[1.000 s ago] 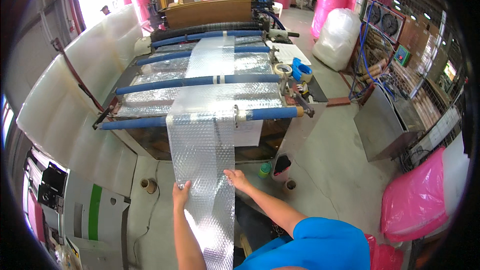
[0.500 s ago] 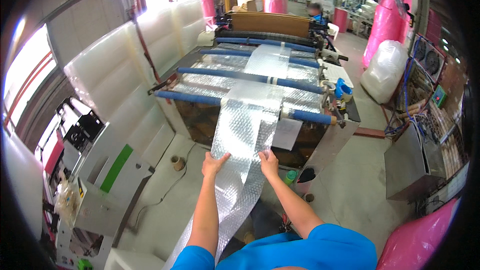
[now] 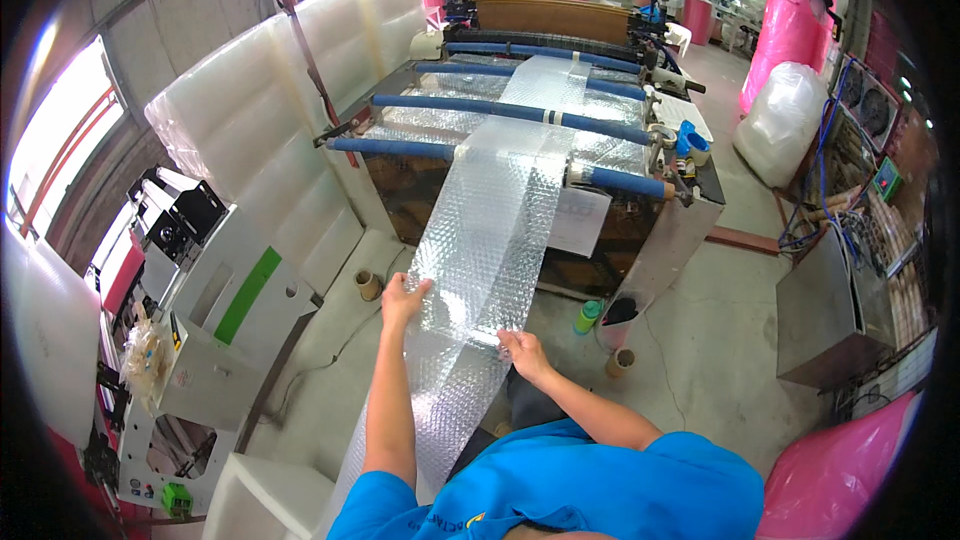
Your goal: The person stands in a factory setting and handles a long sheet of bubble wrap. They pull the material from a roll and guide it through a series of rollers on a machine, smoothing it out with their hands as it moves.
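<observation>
A long strip of clear bubble wrap (image 3: 490,230) comes over the blue front roller (image 3: 390,147) of a roller machine and slopes down toward me. It passes between my arms and on to the lower left. My left hand (image 3: 405,300) pinches its left edge, thumb on top. Lower down, my right hand (image 3: 524,352) grips the right edge, where the film is bunched into a shiny crease. Further back, the strip runs across the machine's other blue rollers (image 3: 510,110), above silvery film.
A grey-white machine with a green stripe (image 3: 248,295) stands at the left, before stacked white wrapped rolls (image 3: 260,130). Cardboard tubes (image 3: 368,285), a green bottle (image 3: 587,316) and a bin (image 3: 617,325) are on the floor. A metal cabinet (image 3: 835,310) and pink rolls (image 3: 840,470) line the right.
My hands have come closer to my body, the right one lower than the left. The strip between them is now creased at the right edge. The view has shifted slightly.
</observation>
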`<control>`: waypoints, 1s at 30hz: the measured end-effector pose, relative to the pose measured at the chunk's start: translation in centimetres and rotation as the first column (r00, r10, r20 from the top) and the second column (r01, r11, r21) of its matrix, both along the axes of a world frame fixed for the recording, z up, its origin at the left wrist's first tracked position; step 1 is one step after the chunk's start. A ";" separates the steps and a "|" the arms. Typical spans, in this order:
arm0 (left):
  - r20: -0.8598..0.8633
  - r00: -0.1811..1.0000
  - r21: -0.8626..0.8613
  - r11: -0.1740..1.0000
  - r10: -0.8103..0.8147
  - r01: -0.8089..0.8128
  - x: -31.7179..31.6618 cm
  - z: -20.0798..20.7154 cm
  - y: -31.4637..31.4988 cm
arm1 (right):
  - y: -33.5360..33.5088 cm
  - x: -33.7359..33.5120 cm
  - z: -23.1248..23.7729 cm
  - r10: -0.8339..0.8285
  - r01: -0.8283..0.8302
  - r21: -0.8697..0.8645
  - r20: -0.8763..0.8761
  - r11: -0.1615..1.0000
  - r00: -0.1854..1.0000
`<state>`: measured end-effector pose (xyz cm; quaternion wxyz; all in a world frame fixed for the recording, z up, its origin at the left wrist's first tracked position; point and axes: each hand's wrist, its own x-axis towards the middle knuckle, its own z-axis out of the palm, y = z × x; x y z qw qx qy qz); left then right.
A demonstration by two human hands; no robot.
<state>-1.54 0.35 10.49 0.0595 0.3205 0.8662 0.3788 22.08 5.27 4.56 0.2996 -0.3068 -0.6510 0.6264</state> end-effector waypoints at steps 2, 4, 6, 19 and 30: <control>-0.023 1.000 0.107 0.994 -0.017 0.020 -1.3 0.3 -0.4 | -0.5 0.1 0.7 0.009 -0.016 -0.082 -0.081 0.997 0.997; 0.222 0.974 0.226 0.974 -0.038 -0.013 -2.2 0.4 -0.5 | -0.9 -0.3 1.0 0.005 -0.037 -0.196 -0.163 0.980 0.987; 0.406 0.910 0.352 0.933 -0.083 -0.072 -3.1 -0.7 -0.5 | -0.8 -0.4 0.3 -0.027 -0.002 -0.193 -0.144 0.981 0.989; 0.330 0.944 -0.197 0.979 0.016 0.052 2.9 -5.2 -2.6 | 3.4 -0.4 -8.0 -0.226 0.175 0.189 0.293 0.966 0.929; 0.276 0.960 -0.304 0.952 0.048 0.040 2.6 -6.3 -1.3 | 3.7 -0.7 -7.9 -0.260 0.172 0.226 0.452 0.959 0.853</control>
